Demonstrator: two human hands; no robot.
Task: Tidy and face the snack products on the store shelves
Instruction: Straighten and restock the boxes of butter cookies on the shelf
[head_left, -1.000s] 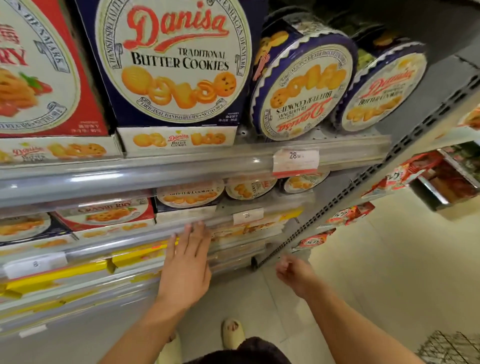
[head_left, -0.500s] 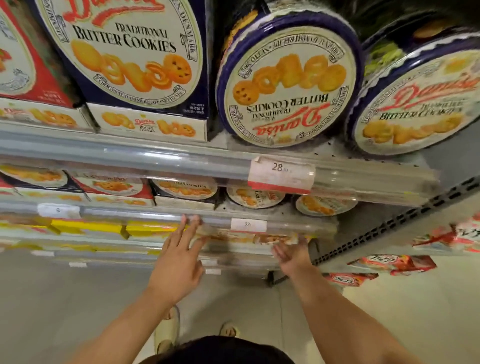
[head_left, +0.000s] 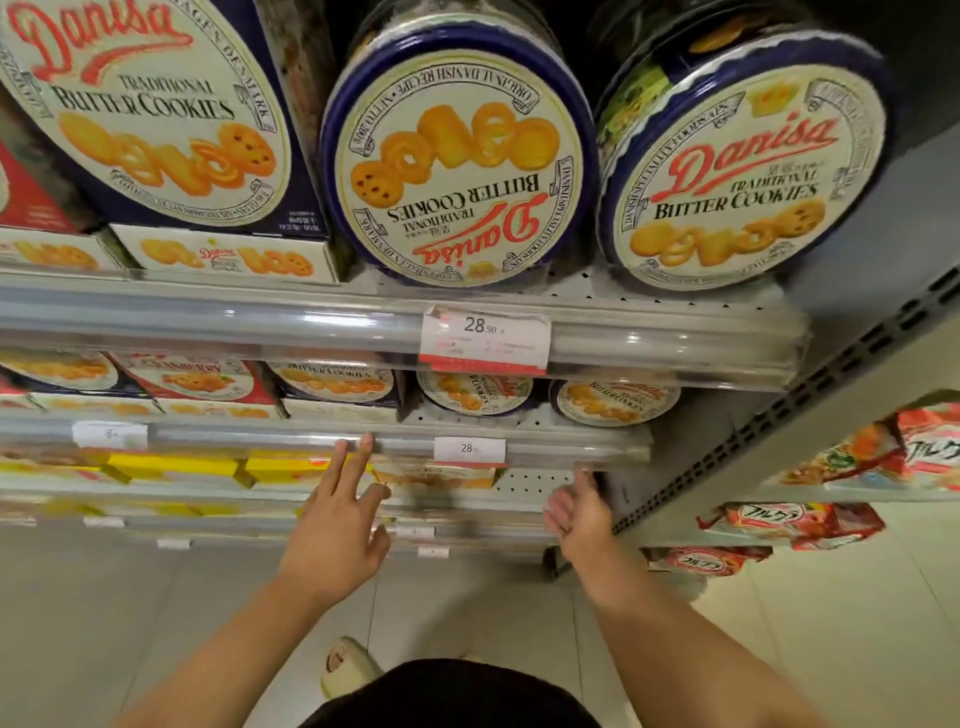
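While both hands reach toward the third shelf, the left hand (head_left: 332, 540) spreads straight fingers beside a pale cookie box (head_left: 434, 477), not gripping it; the right hand (head_left: 579, 514) is relaxed, palm open, near the shelf's end. Above, one round tin (head_left: 457, 161) stands upside down (label inverted) beside an upright tin (head_left: 743, 171).

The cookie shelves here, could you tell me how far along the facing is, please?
Done: the right-hand tin and the blue box up top face out, logo upright. In hand: the left hand and right hand reach, open, toward the lower shelf's tan box. Left: the middle tin sits upside down.
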